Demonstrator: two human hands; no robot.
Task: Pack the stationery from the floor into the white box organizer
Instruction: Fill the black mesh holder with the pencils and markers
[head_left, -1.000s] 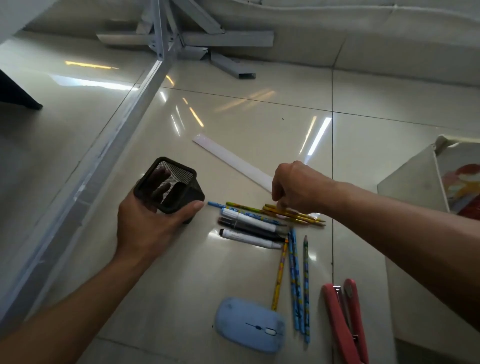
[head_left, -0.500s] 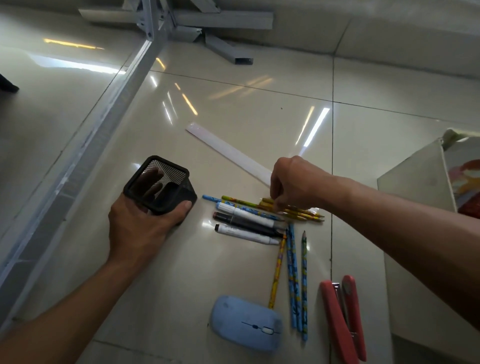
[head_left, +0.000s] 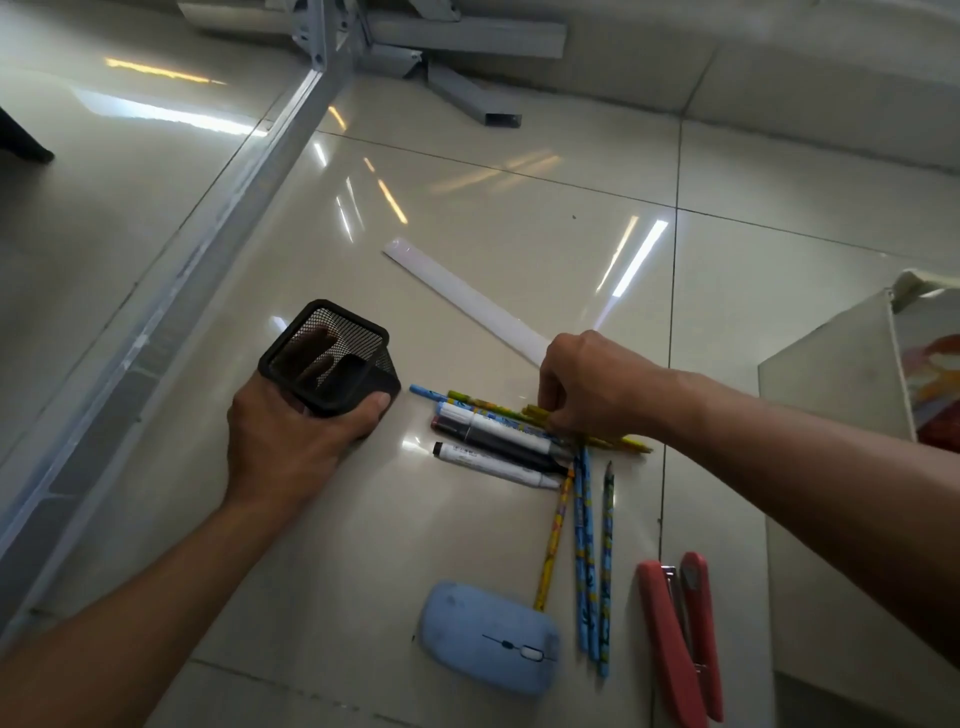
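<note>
My left hand (head_left: 291, 436) grips a black mesh pen holder (head_left: 332, 358), tilted with its open mouth facing up and away. My right hand (head_left: 587, 384) reaches down onto a cluster of yellow pencils (head_left: 613, 441) on the tiled floor, fingers pinched on them. Beside them lie three markers (head_left: 493, 441), a blue pencil (head_left: 426, 392) and several more pencils (head_left: 592, 561) pointing toward me. A white ruler (head_left: 462, 296) lies farther away. The white box organizer (head_left: 831, 374) stands at the right edge.
A light blue computer mouse (head_left: 488, 636) and a red stapler (head_left: 675, 639) lie on the floor close to me. A grey metal frame rail (head_left: 171, 260) runs diagonally along the left, with metal legs (head_left: 467, 88) at the far wall.
My right hand has settled lower onto the yellow pencils and closed its fingers on them. My left hand keeps hold of the mesh holder, hardly shifted.
</note>
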